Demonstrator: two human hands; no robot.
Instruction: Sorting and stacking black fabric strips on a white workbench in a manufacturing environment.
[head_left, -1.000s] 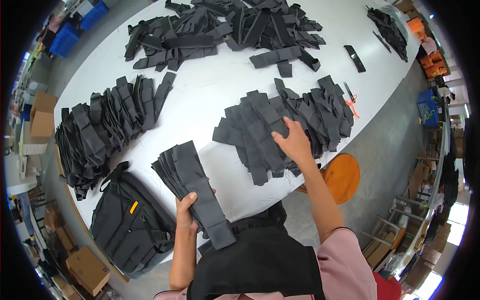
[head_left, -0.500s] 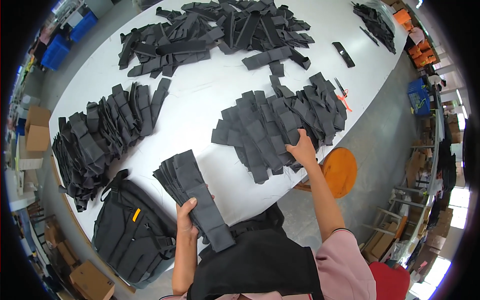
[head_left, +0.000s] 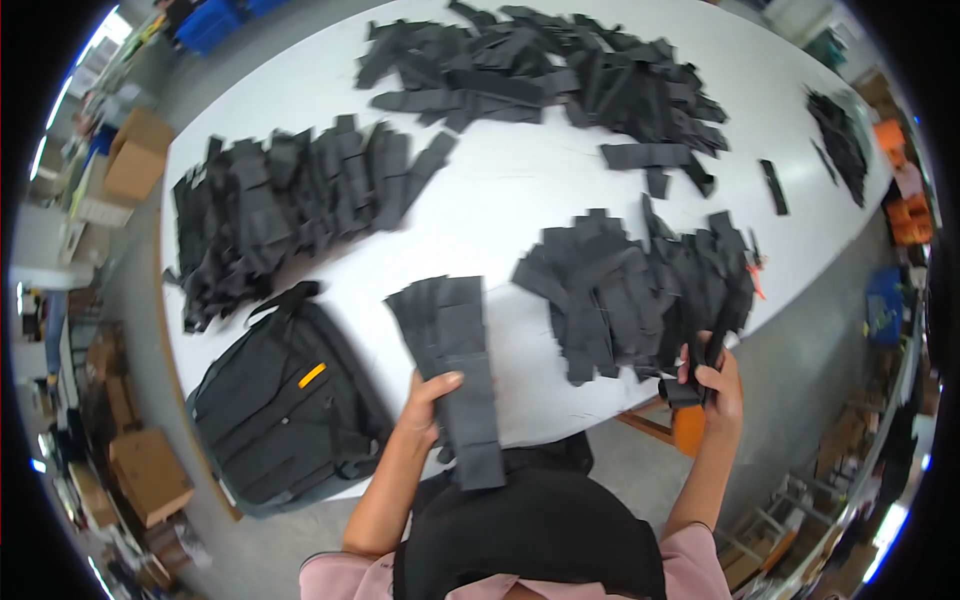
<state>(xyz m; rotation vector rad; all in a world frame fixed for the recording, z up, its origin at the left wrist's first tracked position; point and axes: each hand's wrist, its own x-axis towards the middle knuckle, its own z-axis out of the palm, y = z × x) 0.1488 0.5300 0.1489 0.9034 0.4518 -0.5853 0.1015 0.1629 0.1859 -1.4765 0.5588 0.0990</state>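
Note:
My left hand (head_left: 424,405) is closed round a fanned stack of dark grey fabric strips (head_left: 466,345), its thumb across the front. The stack stands upright over the near table edge, its lower end close to my black apron. At the right, my right hand (head_left: 724,385) grips a dark fabric strip (head_left: 680,392) that looks bent over between thumb and fingers. Just beyond that hand, a spread bunch of similar strips (head_left: 610,290) lies on the white table (head_left: 500,215). Where the held strip ends among the bunch is hard to make out.
A row of strips (head_left: 290,190) lies at the left, and a loose heap (head_left: 480,80) at the far side. A black backpack (head_left: 290,400) rests at the near left. Orange-handled scissors (head_left: 756,270), a single strip (head_left: 773,187) and an orange stool (head_left: 688,430) are on the right.
My right hand has drawn back from the bunch toward me and now grips a strip. My left hand keeps its stack, now held more upright. The whole view has shifted.

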